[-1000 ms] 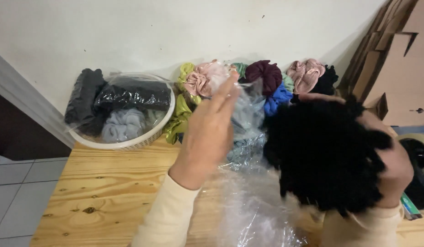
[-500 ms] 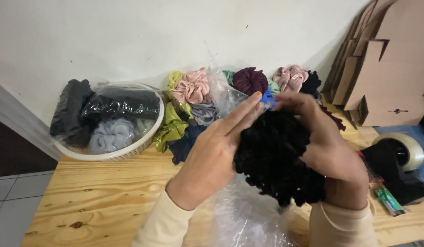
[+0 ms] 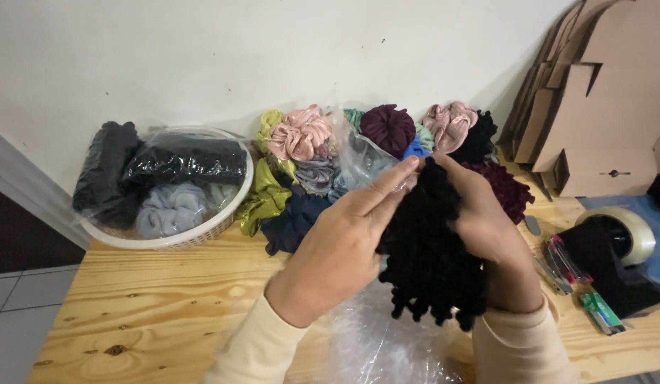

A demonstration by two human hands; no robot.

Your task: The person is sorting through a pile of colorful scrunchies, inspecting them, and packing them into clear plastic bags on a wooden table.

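Left hand [image 3: 337, 249], right hand [image 3: 490, 227] both grasping fuzzy black ruffled scrunchie [image 3: 429, 263] over crinkly clear plastic bag [image 3: 376, 341].

The pale wooden table [image 3: 152, 313] carries a white basket [image 3: 202, 231] near its left edge, scrunchies [image 3: 301, 178] along its back edge, and a tape dispenser [image 3: 621, 249] toward its right edge.

Scrunchie bundle [image 3: 429, 263]: black, frilly, bunched — held upright above the wooden table's front edge.
Clear plastic bag [image 3: 376, 341]: crumpled, glossy — hanging beneath the bundle, near the table's front edge.

Black scrunchies [image 3: 429, 263], white basket [image 3: 202, 231]
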